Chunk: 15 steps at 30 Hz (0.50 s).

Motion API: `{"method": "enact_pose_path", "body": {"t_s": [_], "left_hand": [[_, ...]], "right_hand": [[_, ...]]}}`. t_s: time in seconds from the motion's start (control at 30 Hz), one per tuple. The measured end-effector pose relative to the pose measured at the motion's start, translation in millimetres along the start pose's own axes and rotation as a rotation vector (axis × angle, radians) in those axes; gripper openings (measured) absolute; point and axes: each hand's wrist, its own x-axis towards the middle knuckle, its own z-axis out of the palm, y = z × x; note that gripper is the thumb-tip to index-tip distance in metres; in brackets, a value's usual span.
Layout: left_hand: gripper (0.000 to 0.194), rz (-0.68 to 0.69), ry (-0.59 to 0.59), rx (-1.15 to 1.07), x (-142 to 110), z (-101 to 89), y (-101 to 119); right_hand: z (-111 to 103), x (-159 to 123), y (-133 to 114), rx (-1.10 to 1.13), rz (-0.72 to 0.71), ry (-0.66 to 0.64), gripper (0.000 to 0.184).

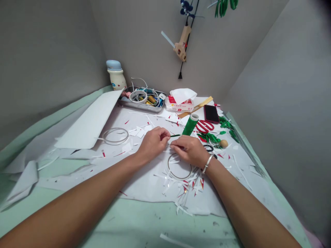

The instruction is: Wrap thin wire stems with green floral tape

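Head view. Counted: one green spool (189, 126), one slim dark-green strip (175, 135), two rings, one pair of red scissor handles (204, 126), one phone (211, 113), one wooden ball (223, 143), one tissue pack (178, 105) and one metal tray (144, 107). Positions are referred to the spool.

The strip is just left of the spool's base; its left end is pinched in the fingers of the left hand (155, 139). The right hand (190, 150) is on the spool's near side, fingers bunched; whether they grasp anything cannot be told.

The scissor handles are just right of the spool, the phone and ball farther right. The tissue pack and tray are behind it. One ring (116, 143) is well left; the other (169, 168) is nearer the wearer, partly obstructed by the right hand. Paper scraps (186, 189) litter the worktop (144, 220).
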Motion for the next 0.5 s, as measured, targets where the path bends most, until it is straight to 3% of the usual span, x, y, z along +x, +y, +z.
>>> {"method": "enact_pose_path", "body": {"t_s": [0.13, 0.27, 0.4, 0.5], "left_hand": [[0.014, 0.074, -0.11, 0.083, -5, 0.6, 3], [0.015, 0.189, -0.198, 0.053, -8, 0.8, 7], [0.013, 0.198, -0.216, -0.065, -6, -0.6, 9], [0.012, 0.13, -0.168, -0.165, -5, -2.1, 10]], "right_hand": [[-4, 0, 0, -0.005, 0.006, 0.142, 0.018], [-6, 0, 9, 0.13, 0.157, 0.216, 0.018], [-4, -2, 24, 0.336, 0.342, 0.21, 0.02], [-2, -3, 29, 0.368, 0.383, 0.134, 0.02]]}}
